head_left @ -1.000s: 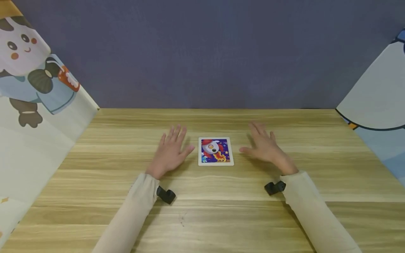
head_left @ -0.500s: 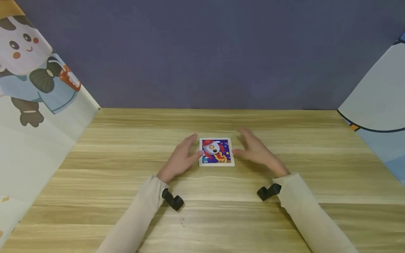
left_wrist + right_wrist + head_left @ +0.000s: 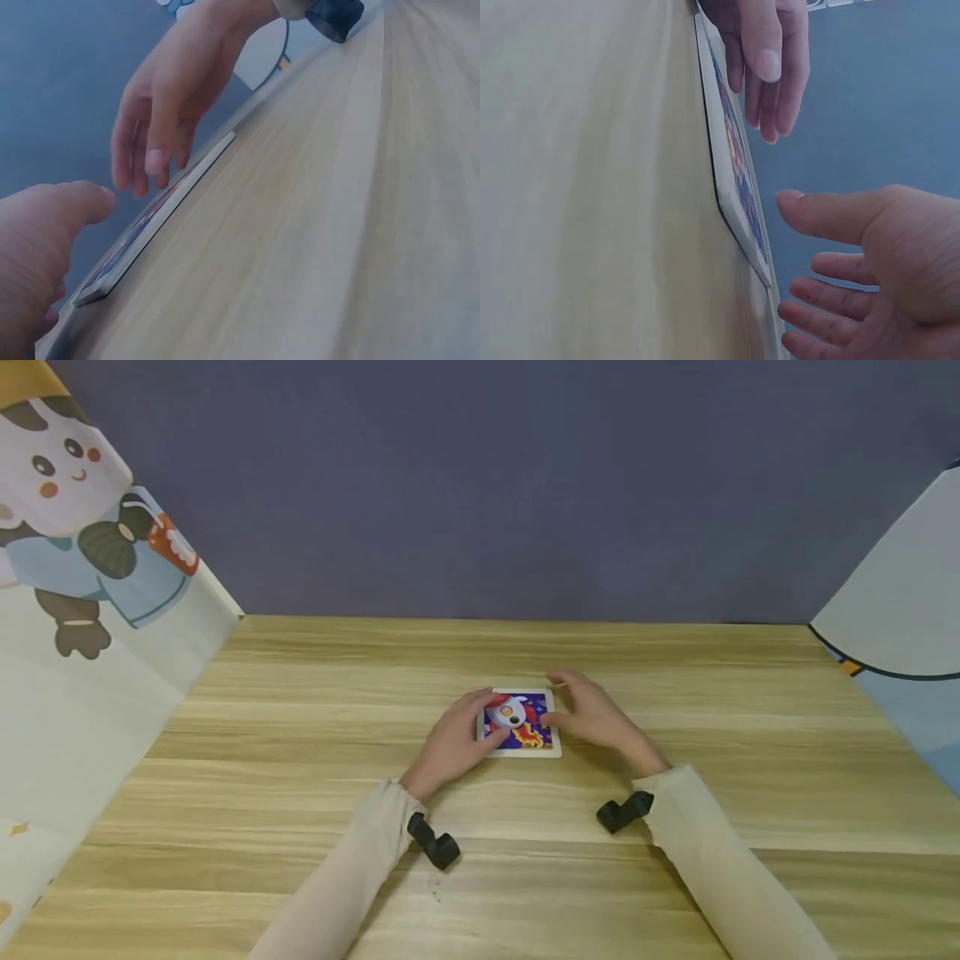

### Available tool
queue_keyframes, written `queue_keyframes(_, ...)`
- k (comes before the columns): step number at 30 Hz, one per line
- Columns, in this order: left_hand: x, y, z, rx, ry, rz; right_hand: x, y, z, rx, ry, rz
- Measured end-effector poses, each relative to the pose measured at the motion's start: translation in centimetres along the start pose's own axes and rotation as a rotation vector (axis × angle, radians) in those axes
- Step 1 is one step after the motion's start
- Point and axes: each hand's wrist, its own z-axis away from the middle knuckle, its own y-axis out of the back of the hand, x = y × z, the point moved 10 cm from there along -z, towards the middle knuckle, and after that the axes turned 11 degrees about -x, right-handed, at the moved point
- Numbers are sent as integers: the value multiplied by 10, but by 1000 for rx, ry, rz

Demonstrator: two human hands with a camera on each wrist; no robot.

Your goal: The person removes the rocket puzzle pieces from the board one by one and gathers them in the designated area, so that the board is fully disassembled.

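A thin, square picture board [image 3: 517, 712] with a white border lies flat on the wooden table; a cartoon rocket with orange flame shows on its purple face. My left hand [image 3: 452, 740] reaches over its left edge, thumb and fingers spread apart, covering part of that border. At the opposite edge, my right hand [image 3: 595, 718] has its thumb overlapping the border in the head view. From the left wrist, the thumb of my left hand [image 3: 37, 240] shows above the board [image 3: 161, 214]. The right wrist view has my right hand [image 3: 900, 262] beside the near corner, fingers loosely bent.
The wood-grain table [image 3: 300, 693] extends around the board on all sides. A dark blue-grey panel [image 3: 480, 493] rises at its back edge. Cartoon-printed panels stand at the left [image 3: 97, 543] and right. Each wrist carries a small black camera [image 3: 435, 843].
Both hands have moved inward toward the board, the left moving right and over its edge, the right moving left. The board still lies on the table; the whole head view has shifted slightly.
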Motion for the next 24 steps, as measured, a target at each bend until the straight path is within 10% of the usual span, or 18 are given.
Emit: queue_keyframes(24, 21, -20, -13, -55, -52, -169, -6, -5, -11, 40, 48, 106)
